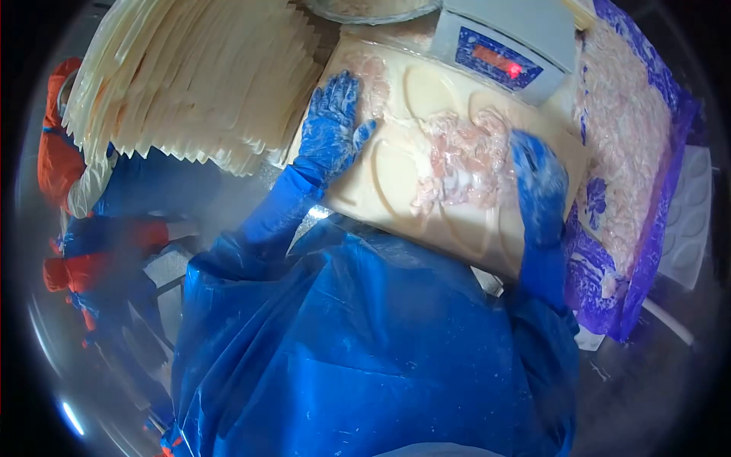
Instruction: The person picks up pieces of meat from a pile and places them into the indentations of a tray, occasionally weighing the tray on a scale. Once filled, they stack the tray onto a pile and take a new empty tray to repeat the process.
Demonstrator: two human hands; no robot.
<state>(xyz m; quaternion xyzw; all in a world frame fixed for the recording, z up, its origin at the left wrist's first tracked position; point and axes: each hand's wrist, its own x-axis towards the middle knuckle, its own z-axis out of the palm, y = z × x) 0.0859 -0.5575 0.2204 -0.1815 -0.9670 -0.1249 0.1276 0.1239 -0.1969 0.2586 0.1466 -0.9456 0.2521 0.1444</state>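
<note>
My left hand (331, 126), in a wet blue glove, lies open with flat fingers and thumb apart on the upper left of a cream molded tray (397, 171). Just right of its fingers a thin layer of pale pink raw meat (373, 85) fills one oval hollow. A loose heap of raw meat pieces (468, 160), with milky liquid on it, sits in the middle of the tray. Along the heap's right side rests my right hand (541, 179), also gloved, seen from its back. Its fingers stretch forward, partly hidden, and it grips nothing that I can see.
A scale (499, 57) with a red lit display stands behind the tray, near a metal bowl rim (373, 15). At right, a purple-lined container (643, 282) holds much raw meat. Stacked cream trays (198, 76) rise at left. People in blue and orange stand beyond, one orange sleeve (61, 164) showing.
</note>
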